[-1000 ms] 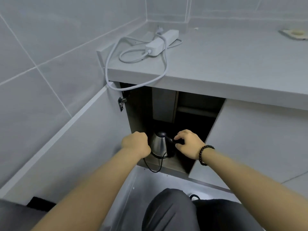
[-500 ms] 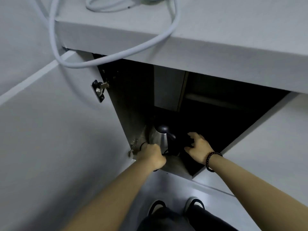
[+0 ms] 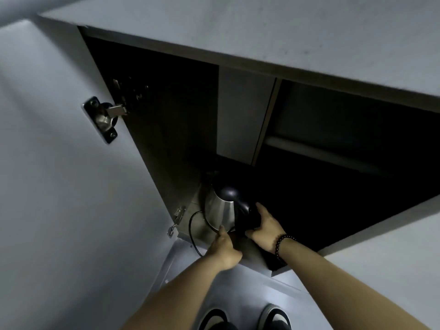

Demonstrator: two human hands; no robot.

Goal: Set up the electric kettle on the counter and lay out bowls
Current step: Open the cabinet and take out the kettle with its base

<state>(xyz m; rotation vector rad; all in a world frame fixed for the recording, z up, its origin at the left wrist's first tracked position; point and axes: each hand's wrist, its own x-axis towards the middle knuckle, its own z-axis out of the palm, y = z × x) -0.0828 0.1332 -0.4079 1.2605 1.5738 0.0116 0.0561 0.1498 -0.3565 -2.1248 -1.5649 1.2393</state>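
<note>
We are fetching the kettle (image 3: 220,210) from the cabinet floor (image 3: 197,225): our right hand (image 3: 266,228) grips its black handle, our left hand (image 3: 225,250) pinches its base rim. Next we lift it clear, minding the trailing cord (image 3: 191,231)

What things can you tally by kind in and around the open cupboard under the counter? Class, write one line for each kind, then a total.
Kettles: 1
Black cords: 1
Door hinges: 2
Hands, left and right: 2
Bead bracelets: 1
Shoes: 2
Total: 9
</note>
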